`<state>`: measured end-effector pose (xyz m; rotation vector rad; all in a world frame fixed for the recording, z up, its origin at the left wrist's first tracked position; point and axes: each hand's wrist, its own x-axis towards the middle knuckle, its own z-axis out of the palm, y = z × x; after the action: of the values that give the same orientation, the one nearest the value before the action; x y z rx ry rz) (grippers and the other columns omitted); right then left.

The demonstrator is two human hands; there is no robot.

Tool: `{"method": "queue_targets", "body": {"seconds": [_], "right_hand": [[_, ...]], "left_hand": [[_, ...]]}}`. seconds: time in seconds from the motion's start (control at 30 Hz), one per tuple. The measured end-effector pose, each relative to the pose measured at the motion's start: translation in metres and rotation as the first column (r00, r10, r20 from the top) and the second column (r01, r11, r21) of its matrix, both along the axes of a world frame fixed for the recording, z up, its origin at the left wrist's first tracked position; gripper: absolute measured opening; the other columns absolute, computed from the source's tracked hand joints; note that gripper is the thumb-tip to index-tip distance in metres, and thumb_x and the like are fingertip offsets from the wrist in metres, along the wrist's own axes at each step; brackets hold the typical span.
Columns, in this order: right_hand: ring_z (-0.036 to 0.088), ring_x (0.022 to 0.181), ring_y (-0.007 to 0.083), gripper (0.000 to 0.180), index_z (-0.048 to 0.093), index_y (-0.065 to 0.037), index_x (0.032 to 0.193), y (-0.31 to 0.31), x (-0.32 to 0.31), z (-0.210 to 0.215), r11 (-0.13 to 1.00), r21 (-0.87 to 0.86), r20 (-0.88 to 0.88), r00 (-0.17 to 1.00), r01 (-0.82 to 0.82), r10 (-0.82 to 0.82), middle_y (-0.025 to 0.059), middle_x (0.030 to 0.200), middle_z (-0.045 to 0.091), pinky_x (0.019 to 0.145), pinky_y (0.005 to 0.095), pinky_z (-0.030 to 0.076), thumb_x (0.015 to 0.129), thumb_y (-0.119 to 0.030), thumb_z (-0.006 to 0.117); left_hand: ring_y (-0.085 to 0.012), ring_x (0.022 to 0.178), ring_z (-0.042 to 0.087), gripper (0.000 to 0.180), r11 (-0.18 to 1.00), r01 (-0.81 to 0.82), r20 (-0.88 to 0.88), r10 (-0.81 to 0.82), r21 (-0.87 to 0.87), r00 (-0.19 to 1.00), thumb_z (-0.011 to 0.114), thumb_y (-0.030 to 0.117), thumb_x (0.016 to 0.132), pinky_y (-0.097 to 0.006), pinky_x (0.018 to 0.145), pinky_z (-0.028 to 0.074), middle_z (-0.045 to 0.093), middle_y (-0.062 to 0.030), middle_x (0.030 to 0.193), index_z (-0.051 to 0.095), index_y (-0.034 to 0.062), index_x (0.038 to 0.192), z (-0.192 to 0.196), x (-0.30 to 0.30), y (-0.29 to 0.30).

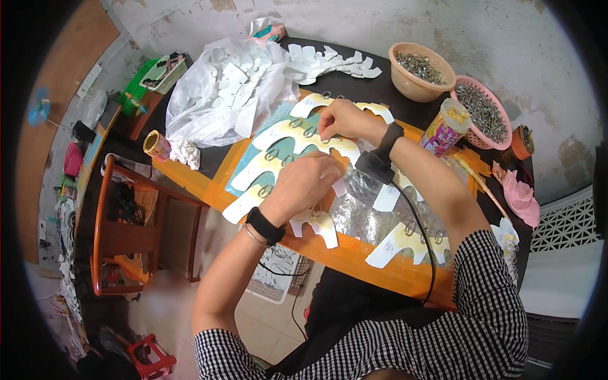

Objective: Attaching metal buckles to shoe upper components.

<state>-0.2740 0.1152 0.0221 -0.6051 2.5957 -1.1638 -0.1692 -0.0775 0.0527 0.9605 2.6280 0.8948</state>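
White arched cut-outs [249,204] with yellow-smeared upper edges lie in overlapping rows on the work surface, and small metal rings [310,132] sit along those edges. At the upper rows, my right hand [349,120] has thumb and fingertips pinched together over a yellow edge; what is between them is too small to make out. Lower and to the left, my left hand [301,185] is curled over the cut-outs, its fingertips beside a white piece and partly hidden. A separate arched piece [316,229] lies just below my left hand.
A peach bowl [399,81] and a pink basket [506,120] hold metal pieces at the back right. Nearby stands a patterned jar [438,134] of yellow paste. A plastic bag [190,95] of white cut-outs is back left; a wooden chair [100,234] stands left. A black cable [433,259] hangs from my right wrist.
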Motion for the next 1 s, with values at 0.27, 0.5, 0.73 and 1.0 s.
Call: {"method": "queue_targets", "body": {"seconds": [0.27,0.5,0.73,1.0], "right_hand": [[0.065,0.064,0.0137,0.012,0.074,-0.001,0.078,-0.001,-0.001,-0.009,1.0,-0.025,-0.055,0.998,0.018,-0.02,0.0075,0.071,0.071,0.06,0.029,0.05,0.068,-0.005,0.079],[0.066,0.066,0.0186,0.009,0.074,-0.002,0.076,-0.002,0.001,-0.006,0.999,-0.04,-0.062,0.998,0.021,-0.024,0.0105,0.07,0.069,0.063,0.0323,0.051,0.067,-0.003,0.077],[0.066,0.068,0.0189,0.009,0.074,-0.002,0.077,0.0,0.001,-0.006,0.999,-0.05,-0.064,0.998,0.016,-0.02,0.0113,0.071,0.07,0.064,0.0327,0.051,0.068,-0.004,0.077],[0.067,0.076,0.0134,0.019,0.074,0.0,0.089,0.008,-0.003,-0.001,0.997,-0.072,-0.025,0.999,-0.038,0.036,0.0087,0.083,0.072,0.07,0.0283,0.055,0.072,0.009,0.071]], "left_hand": [[-0.0363,0.097,0.065,0.029,0.997,-0.074,-0.053,0.072,-0.036,0.996,0.062,0.024,0.089,-0.042,0.083,0.051,0.065,-0.0147,0.118,0.067,0.0044,0.111,0.0,-0.008,0.002],[-0.0388,0.085,0.066,0.027,0.996,-0.079,-0.064,0.076,-0.042,0.995,0.063,0.023,0.088,-0.045,0.076,0.051,0.069,-0.0171,0.1,0.065,0.0065,0.109,-0.001,-0.012,0.006],[-0.0396,0.077,0.065,0.029,0.99,-0.14,-0.062,0.138,-0.029,0.988,0.063,0.024,0.089,-0.046,0.069,0.049,0.067,-0.0218,0.078,0.06,0.0037,0.109,-0.005,-0.018,0.007],[-0.0291,0.057,0.064,0.028,0.988,-0.152,-0.036,0.152,0.025,0.988,0.062,0.026,0.091,-0.04,0.06,0.048,0.064,-0.0165,0.066,0.058,0.0029,0.106,-0.012,-0.024,0.005]]}}
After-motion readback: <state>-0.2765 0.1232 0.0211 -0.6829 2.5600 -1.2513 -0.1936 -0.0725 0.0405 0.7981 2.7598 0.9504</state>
